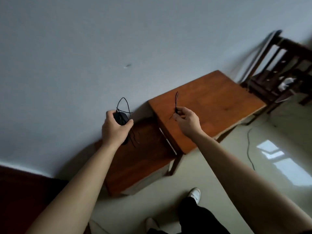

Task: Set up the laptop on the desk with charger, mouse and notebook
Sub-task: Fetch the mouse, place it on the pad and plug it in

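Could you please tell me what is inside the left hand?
A black mouse, its cable looping out above; the left hand covers much of the mouse.

The left hand (114,127) covers most of the mouse (120,117), and part of its cord (124,102) is hidden behind that hand. The strand (176,102) pinched by the right hand (185,120) is too thin to identify. At two o'clock the chair (276,68) is blurred and cut off by the right edge, and the white object (287,81) on it cannot be made out. At eight o'clock a dark red shape (20,191) runs off the frame.
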Available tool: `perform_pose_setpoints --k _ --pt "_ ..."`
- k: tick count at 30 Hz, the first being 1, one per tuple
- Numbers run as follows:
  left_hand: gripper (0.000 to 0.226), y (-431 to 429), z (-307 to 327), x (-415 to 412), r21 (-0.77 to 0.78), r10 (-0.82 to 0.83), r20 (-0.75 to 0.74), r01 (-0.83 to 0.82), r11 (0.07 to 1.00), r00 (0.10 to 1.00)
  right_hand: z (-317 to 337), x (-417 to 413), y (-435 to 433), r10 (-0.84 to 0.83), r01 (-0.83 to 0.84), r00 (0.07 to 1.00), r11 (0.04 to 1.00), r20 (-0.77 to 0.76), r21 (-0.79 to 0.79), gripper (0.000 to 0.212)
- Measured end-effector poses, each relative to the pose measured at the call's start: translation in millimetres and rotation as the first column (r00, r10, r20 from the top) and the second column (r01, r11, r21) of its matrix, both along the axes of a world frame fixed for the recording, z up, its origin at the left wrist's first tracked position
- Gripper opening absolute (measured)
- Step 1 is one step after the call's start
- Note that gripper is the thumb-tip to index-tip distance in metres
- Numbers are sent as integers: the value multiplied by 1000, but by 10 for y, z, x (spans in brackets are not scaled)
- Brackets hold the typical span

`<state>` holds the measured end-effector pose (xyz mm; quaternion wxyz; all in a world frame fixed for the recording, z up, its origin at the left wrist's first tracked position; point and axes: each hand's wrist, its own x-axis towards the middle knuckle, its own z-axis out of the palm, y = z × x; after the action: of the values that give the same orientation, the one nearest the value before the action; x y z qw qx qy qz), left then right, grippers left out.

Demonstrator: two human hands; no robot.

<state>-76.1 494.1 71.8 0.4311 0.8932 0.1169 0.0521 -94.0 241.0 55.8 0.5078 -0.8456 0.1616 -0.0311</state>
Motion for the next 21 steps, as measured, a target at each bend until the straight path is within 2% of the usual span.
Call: perform_pose_setpoints --k 5,10,15,21 --pt "59 -993 791 89 -42 -161 195 172 984 967 787 -275 -1056 -228 227 957 974 181 30 29" --pt "54 -2124 1079 14 -43 -275 316 304 952 908 1088 -716 -2078 -317 319 903 947 290 42 27" --pt "43 -3681 1130 -216 -69 -391 341 437 897 855 1160 -1350 -3393 -390 388 868 919 306 72 27" --pt "33 -5553 1166 -584 -25 -571 341 614 789 747 1181 -2198 -5031 -512 527 814 849 276 20 21"
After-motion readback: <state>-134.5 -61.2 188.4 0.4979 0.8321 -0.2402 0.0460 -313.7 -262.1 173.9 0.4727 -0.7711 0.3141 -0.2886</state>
